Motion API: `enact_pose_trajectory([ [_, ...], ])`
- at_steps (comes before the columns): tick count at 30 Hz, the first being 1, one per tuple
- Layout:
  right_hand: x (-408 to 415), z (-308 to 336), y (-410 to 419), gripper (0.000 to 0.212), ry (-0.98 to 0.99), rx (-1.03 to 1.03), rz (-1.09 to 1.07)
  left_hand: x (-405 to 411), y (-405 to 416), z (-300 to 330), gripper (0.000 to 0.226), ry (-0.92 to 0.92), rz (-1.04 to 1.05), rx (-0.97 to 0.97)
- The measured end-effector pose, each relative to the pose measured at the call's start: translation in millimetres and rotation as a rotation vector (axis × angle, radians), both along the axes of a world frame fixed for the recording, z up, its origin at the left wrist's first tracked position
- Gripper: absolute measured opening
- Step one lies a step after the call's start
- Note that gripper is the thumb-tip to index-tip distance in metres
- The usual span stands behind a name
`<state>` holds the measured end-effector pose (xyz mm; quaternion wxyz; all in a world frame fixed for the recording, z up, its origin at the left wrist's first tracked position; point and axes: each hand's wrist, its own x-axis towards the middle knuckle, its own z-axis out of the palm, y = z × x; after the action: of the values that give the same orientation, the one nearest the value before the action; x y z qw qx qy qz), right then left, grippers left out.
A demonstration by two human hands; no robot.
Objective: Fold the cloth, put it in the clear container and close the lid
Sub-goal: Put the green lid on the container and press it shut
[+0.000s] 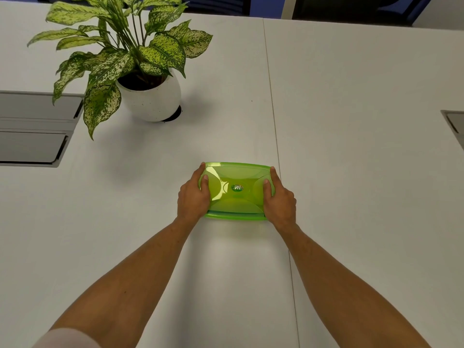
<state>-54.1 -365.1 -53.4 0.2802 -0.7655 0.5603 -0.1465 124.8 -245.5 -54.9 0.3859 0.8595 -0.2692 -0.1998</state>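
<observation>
A translucent green lid (236, 179) with a small round label in its middle lies flat on top of the container (234, 217), which stands on the white table. Only a thin strip of the container shows under the lid's near edge. My left hand (193, 197) grips the lid's left end, thumb on top and fingers around the edge. My right hand (280, 199) grips the right end the same way. No cloth is visible; the tinted lid hides the inside.
A potted plant (148, 96) in a white pot stands at the back left. A grey cable hatch (35, 126) is set into the table at the left, another hatch (454, 124) at the right edge. A seam (278, 151) runs along the table beside the container.
</observation>
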Motion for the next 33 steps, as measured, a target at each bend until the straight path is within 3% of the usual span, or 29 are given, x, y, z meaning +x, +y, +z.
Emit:
enact_pose_trajectory([
  [8, 0.6, 2.0, 1.1, 0.05, 0.023, -0.007, 0.016, -0.2, 0.4, 2.1, 0.041, -0.011, 0.003, 0.058],
  [17, -2.5, 10.0, 2.4, 0.066, -0.029, 0.142, -0.159, -1.7, 13.1, 3.4, 0.061, 0.253, 0.222, 0.147],
  [24, -8.3, -1.7, 22.2, 0.059, -0.067, 0.212, -0.325, -22.0, 21.4, 6.5, 0.062, 0.204, 0.265, 0.196],
  [33, -6.9, -8.2, 17.6, 0.046, -0.092, 0.08, -0.234, -24.9, 18.9, 6.5, 0.048, 0.129, 0.216, 0.111],
])
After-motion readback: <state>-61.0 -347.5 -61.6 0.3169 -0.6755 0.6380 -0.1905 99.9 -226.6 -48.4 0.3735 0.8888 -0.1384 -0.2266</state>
